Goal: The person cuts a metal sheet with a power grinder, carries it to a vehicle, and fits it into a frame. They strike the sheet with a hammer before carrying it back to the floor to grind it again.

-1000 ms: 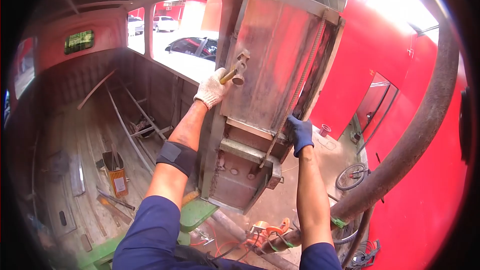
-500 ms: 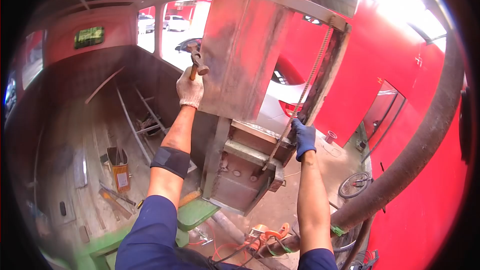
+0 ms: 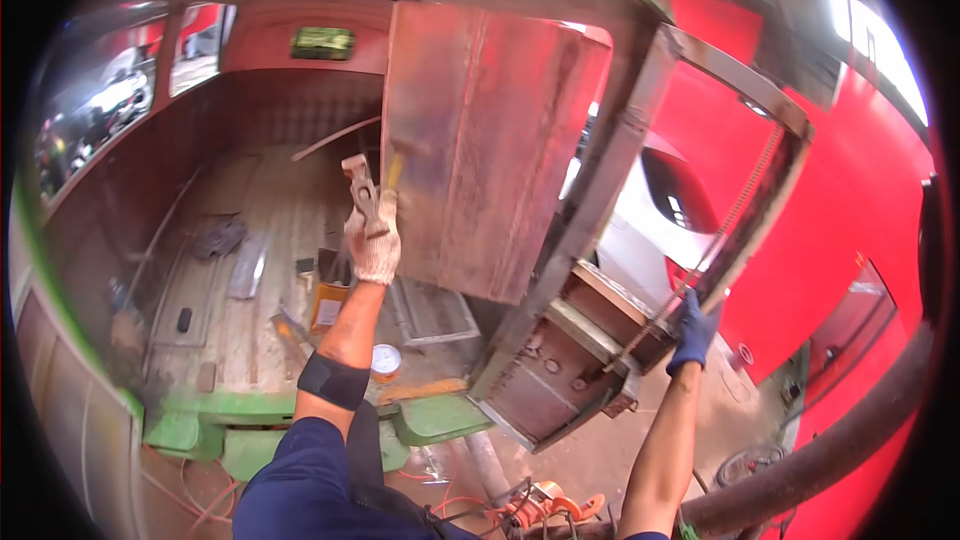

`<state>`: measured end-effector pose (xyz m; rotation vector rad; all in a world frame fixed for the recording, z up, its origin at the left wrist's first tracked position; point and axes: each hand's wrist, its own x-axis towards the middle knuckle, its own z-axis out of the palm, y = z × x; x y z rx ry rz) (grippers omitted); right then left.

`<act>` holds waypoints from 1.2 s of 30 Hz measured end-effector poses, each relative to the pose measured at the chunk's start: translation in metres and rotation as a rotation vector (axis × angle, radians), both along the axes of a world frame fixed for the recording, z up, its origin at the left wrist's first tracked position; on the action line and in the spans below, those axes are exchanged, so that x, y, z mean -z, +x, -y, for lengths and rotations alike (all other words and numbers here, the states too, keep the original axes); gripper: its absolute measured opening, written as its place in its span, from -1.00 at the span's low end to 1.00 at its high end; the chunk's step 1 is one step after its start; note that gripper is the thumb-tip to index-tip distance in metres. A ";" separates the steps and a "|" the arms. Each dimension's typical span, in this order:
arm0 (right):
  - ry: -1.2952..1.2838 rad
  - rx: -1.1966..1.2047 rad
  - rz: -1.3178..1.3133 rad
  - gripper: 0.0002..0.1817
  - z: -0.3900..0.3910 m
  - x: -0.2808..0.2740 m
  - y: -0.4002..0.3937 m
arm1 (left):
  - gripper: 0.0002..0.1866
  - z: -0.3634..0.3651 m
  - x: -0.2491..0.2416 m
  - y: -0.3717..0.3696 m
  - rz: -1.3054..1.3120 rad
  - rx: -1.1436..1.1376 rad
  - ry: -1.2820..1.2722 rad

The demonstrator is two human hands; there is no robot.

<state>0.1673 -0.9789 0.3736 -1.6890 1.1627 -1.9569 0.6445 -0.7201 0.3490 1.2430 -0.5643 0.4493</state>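
My left hand (image 3: 373,245), in a pale knit glove, is closed around a hammer (image 3: 365,190), whose metal head stands above the fist. Just right of it is a large upright sheet-metal panel (image 3: 480,150) with a vertical crease and a dull reflection of the hammer. My right hand (image 3: 692,332), in a dark blue glove, grips the side of a tall metal frame (image 3: 650,110). Along that frame a ribbed steel bar (image 3: 735,200) runs slantwise, passing close to the right fingers. A boxed metal step section (image 3: 550,370) forms the frame's lower end.
To the left lies a van-like cargo floor (image 3: 235,290) with an orange-labelled tin (image 3: 328,305) and loose tools. A round white-lidded can (image 3: 385,360) sits near the green sill (image 3: 440,420). A thick brown pipe (image 3: 830,470) crosses lower right. Orange equipment (image 3: 540,505) lies below.
The view has swung left, showing more of the cargo floor. The panel and frame now appear farther right and lower. The hammer remains in my left hand, and my right hand still grips the frame.
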 end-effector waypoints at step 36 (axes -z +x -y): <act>1.077 -1.108 0.091 -0.34 -0.260 0.285 0.281 | -0.63 -0.288 0.309 -0.021 -0.733 0.207 0.336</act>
